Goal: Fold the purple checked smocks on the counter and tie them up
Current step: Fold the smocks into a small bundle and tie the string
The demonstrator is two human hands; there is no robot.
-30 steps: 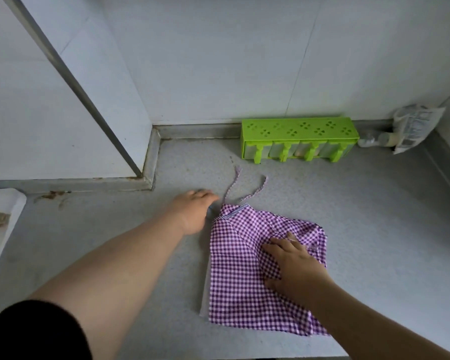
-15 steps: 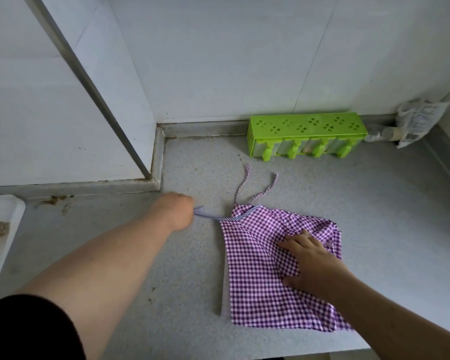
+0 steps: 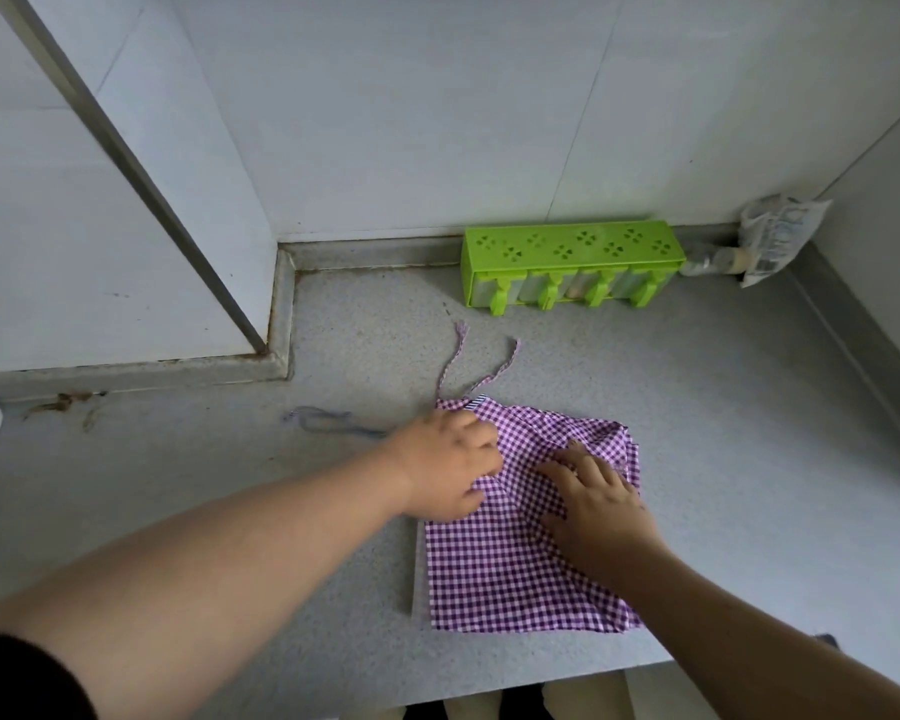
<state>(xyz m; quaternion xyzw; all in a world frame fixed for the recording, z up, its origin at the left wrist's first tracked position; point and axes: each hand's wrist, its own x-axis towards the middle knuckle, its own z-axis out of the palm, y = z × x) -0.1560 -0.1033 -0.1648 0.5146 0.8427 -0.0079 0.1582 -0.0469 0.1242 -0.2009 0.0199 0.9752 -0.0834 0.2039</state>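
Thin purple checked smock [image 3: 505, 558]: soft, limp, light; lies folded on counter [image 3: 749, 407]. Right hand [image 3: 601, 504] flat, pressing cloth. Left hand [image 3: 445, 470] curled at left edge; grip unclear. Take ties [image 3: 455, 356] by ends.

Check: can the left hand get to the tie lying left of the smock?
Probably yes. The left hand rests on the smock's left edge, and the tie lies loose on bare counter just left of it, nothing between. The right hand presses the smock flat.
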